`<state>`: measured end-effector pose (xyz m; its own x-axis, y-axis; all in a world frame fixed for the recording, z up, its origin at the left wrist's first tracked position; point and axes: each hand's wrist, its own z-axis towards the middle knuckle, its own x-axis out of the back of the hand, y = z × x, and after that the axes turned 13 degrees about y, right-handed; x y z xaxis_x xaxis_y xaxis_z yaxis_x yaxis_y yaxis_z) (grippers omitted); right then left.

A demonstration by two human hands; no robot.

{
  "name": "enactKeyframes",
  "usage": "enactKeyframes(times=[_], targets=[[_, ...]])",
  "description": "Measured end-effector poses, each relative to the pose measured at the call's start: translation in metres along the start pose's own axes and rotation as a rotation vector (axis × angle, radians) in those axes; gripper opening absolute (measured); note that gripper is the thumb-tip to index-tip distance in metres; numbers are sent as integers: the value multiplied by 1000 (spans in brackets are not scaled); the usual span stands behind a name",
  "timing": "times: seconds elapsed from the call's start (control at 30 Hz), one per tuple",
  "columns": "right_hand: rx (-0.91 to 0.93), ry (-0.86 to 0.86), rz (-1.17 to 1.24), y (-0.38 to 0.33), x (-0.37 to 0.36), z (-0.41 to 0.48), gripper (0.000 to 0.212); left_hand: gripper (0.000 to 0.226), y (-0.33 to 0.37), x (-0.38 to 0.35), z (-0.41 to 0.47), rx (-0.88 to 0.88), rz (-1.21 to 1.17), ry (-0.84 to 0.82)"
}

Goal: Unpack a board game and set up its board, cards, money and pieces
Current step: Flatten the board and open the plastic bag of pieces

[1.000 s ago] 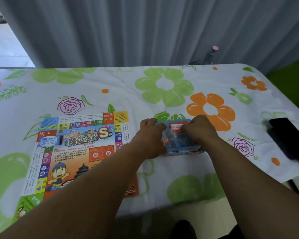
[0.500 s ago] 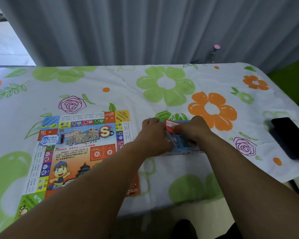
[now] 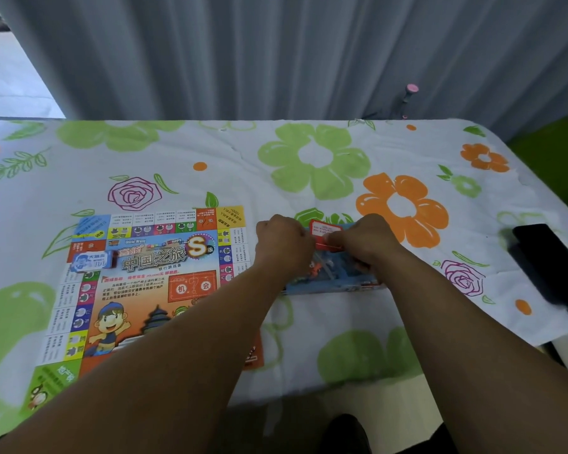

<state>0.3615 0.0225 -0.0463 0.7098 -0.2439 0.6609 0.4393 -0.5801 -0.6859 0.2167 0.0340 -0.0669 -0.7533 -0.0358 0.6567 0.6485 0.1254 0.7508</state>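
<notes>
While partly hidden, blue box [image 3: 336,284] beneath cards [image 3: 325,229].

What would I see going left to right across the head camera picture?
Colourful printed paper game board → left hand → red paper card → right hand → flat black rectangular device.

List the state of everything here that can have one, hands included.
game board, unfolded, flat on the tablecloth.
blue box, resting flat, contents showing.
red cards, raised over the blue box, held by both hands.
left hand, fingers curled, gripping the red cards.
right hand, pinching the red cards.
small pack, lying on the game board.
black phone, flat, screen dark.
curtain, drawn shut.
</notes>
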Motion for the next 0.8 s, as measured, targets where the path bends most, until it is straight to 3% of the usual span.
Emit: enactKeyframes(times=[0.37,0.6,0.8], targets=[[123,59,98,-36,8,-18,15,22,1,53,7,57,-149,42],[160,-87,162,-66,-32,-46,11,24,-41,103,11,169,-154,55],[189,-191,61,-72,-88,-76,11,17,-87,135,12,289,-31,0]])
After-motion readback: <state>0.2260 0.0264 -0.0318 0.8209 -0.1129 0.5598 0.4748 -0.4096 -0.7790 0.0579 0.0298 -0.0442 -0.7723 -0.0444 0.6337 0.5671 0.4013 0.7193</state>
